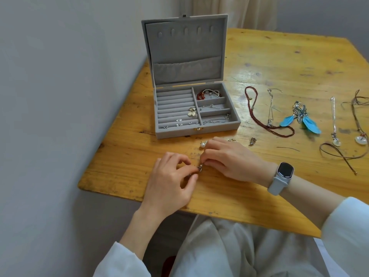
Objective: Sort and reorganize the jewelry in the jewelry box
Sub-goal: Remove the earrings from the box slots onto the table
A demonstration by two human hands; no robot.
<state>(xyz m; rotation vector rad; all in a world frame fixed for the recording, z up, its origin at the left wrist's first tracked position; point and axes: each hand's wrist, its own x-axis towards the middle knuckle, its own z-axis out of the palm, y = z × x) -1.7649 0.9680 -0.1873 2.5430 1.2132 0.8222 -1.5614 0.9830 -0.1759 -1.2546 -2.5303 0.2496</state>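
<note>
On the desk (259,62) before the open jewelry box (196,124), the left hand (171,180) and right hand (229,158) each pinch a small silver earring (199,168), likely fastening it, necklaces (269,110) laid out rightward for sorting.

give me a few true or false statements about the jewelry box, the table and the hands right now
1. The jewelry box has its lid open. True.
2. The blue feather earrings lie inside the box. False: they lie on the wooden table, right of the box.
3. Both hands pinch a small silver piece: left hand, right hand. True.
4. The red bead bracelet sits in the box's back right compartment. True.
5. The smartwatch is on the left wrist. False: it is on the right wrist.
</note>
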